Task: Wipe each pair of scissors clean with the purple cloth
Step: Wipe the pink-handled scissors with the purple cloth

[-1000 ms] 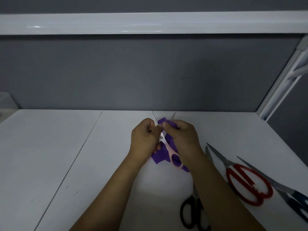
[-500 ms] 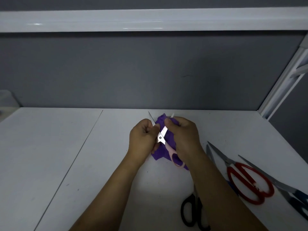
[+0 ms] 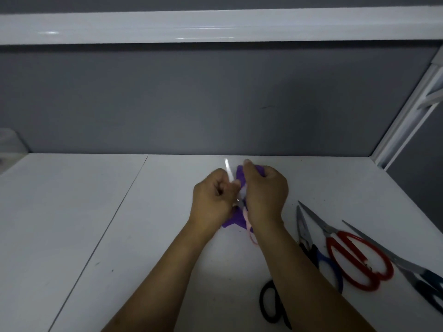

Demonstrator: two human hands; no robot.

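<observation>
— Where is the purple cloth [image 3: 240, 175]?

— Bunched between both hands, above the middle of the white worktop [image 3: 119, 236]. The right hand [image 3: 266, 192] has its fingers curled round it, and a flap hangs down below the left wrist.

— And the left hand [image 3: 212, 198]?

— Clenched on the pink scissors [image 3: 247, 220], near the pivot as far as I can tell; the grip is blurred and partly hidden. One bright blade sticks up just beside its knuckles, and the pink loop hangs under the right wrist.

— The other pairs?

— All flat on the worktop to the right, apart from the hands. The red scissors [image 3: 332, 255] lie open. The blue scissors [image 3: 328, 264] are just beside them, partly under the right forearm. The black scissors [image 3: 263, 305] sit nearest, half covered by that forearm. A dark-handled pair [image 3: 429, 279] lies at the right edge.
</observation>
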